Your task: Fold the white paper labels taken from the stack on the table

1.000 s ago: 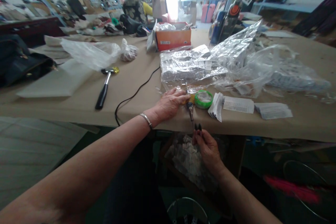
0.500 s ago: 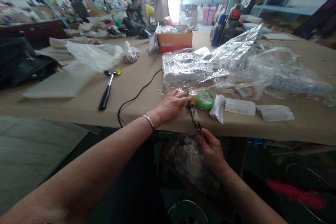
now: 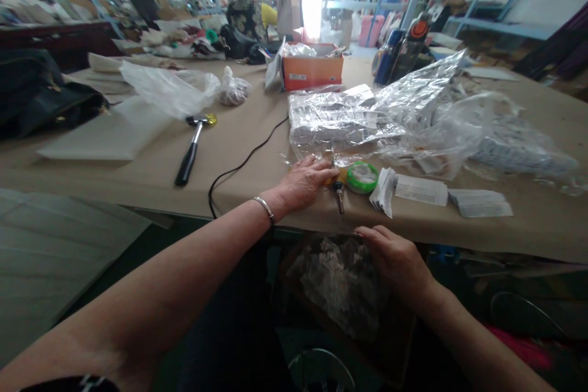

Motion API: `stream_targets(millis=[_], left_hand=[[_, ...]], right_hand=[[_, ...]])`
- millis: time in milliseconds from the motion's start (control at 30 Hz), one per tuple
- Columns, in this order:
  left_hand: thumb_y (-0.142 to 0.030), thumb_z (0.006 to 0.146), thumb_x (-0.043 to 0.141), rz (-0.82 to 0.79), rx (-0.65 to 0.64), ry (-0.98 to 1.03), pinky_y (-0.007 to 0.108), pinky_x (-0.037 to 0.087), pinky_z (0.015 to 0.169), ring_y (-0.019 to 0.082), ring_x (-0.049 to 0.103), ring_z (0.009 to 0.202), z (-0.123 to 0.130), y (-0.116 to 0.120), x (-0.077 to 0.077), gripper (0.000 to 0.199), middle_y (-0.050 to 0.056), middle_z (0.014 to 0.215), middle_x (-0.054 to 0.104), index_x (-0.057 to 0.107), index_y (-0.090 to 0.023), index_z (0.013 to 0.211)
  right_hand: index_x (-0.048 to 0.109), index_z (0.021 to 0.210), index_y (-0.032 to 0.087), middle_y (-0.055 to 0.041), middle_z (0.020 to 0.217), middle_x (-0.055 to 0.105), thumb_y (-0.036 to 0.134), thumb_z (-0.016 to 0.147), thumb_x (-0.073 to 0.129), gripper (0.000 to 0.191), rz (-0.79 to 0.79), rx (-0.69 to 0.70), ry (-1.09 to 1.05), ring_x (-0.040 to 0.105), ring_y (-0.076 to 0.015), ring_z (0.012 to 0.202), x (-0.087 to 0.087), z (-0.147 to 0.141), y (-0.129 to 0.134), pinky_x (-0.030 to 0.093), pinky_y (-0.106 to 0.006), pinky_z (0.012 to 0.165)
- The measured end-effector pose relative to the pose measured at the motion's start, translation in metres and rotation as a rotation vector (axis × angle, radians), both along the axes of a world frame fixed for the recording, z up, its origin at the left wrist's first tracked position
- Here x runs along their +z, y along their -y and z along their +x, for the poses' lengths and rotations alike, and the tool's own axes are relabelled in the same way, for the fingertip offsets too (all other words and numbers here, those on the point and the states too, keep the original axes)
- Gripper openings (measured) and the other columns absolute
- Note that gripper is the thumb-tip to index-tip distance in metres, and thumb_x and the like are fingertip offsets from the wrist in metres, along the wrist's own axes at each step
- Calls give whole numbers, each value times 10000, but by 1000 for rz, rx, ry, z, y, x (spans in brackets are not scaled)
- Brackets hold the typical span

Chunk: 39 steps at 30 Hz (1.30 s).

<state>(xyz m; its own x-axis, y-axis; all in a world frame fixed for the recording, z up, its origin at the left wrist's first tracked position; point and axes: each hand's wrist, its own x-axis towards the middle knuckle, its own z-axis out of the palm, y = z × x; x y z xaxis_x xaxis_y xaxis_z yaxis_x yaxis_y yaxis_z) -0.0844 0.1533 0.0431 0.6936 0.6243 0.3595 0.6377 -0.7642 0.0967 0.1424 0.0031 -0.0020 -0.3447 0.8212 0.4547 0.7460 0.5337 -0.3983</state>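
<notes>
On the table, my left hand (image 3: 305, 185) lies with its fingers across the yellow handle of a soldering iron (image 3: 339, 196), holding it down. The iron's metal tip points toward the front edge. My right hand (image 3: 397, 257) is at that edge, right of the tip, with its fingers curled together; whatever they hold is hidden. A round green container (image 3: 362, 177) with whitish stuff inside sits right of the iron. Beside it are a fanned stack of white labels (image 3: 383, 194) and printed paper strips (image 3: 421, 190).
Clear plastic packaging (image 3: 340, 119) spreads behind the hands. A hammer (image 3: 190, 153) and a black cord (image 3: 245, 162) lie to the left. Farther back stands an orange box (image 3: 312, 71). Below the edge is a bin of pale scraps (image 3: 340, 282). Other people are in the background.
My right hand has moved right and away from the iron's tip; the dark, slim-pointed tool it held there no longer shows. My left hand stays on the iron.
</notes>
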Motion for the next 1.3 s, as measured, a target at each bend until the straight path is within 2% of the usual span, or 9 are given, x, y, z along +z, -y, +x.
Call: stream_targets(millis=[233, 333, 433, 600, 733, 833, 1067, 1167, 1300], left_hand=[[-131, 916, 424, 67, -42, 33, 452, 317, 1090, 255, 370, 1288, -3, -1, -3, 434, -7, 1365, 482, 524, -313, 1297], [-107, 902, 420, 81, -56, 27, 441, 328, 1079, 248, 380, 1273, -4, 0, -1, 449, -3, 1350, 495, 527, -303, 1292], [-139, 915, 428, 95, -52, 26, 432, 333, 1073, 252, 396, 1252, -4, 1, 0, 417, -4, 1332, 505, 534, -305, 1282], [-144, 916, 426, 89, -58, 40, 428, 339, 1061, 256, 409, 1226, -7, 1, -1, 402, -3, 1329, 505, 548, -315, 1259], [-145, 916, 404, 66, -52, 28, 431, 350, 1044, 256, 429, 1192, -9, 2, 0, 424, 0, 1309, 515, 542, -330, 1273], [-150, 922, 401, 59, -41, 31, 428, 356, 1035, 258, 435, 1182, -9, 4, 2, 411, 5, 1303, 519, 556, -328, 1258], [-122, 895, 432, 68, -56, 27, 426, 356, 1040, 261, 415, 1198, -10, 3, 1, 434, -17, 1305, 523, 545, -325, 1262], [-124, 897, 428, 64, -48, 28, 431, 349, 1048, 262, 406, 1211, -10, 2, -1, 436, -12, 1325, 507, 545, -322, 1267], [-140, 903, 424, 53, -47, 27, 442, 353, 1044, 261, 412, 1211, -10, 3, 0, 440, -7, 1323, 506, 538, -343, 1276]], right_hand=[[574, 1148, 191, -29, 868, 595, 10, 844, 457, 372, 158, -46, 457, 579, -179, 752, 44, 5, -5, 417, -277, 668], [595, 1098, 187, -23, 824, 584, 9, 817, 483, 350, 190, 20, 532, 571, -174, 743, 61, 2, -4, 399, -278, 660], [606, 1084, 190, -15, 805, 576, 29, 812, 521, 327, 190, 11, 571, 577, -177, 712, 70, -1, -6, 386, -289, 620], [609, 1093, 211, -6, 826, 592, 18, 814, 507, 354, 77, 4, 607, 602, -183, 695, 66, -2, -8, 397, -289, 591], [588, 1142, 202, -35, 924, 624, 83, 908, 433, 305, -20, 28, 440, 626, -159, 787, 55, 3, -10, 448, -253, 684], [585, 1148, 185, -55, 941, 627, 99, 930, 399, 300, 5, 5, 367, 624, -152, 785, 47, 7, -15, 461, -244, 703], [570, 1168, 180, -42, 906, 611, 62, 919, 397, 325, 65, 81, 361, 604, -144, 775, 36, 9, -15, 458, -241, 697], [568, 1168, 164, -35, 878, 602, 35, 899, 404, 340, 133, 48, 408, 587, -136, 730, 38, 8, -14, 441, -239, 670], [582, 1131, 158, -26, 830, 578, -5, 847, 438, 358, 231, 90, 525, 567, -160, 716, 48, 6, -10, 417, -263, 659]])
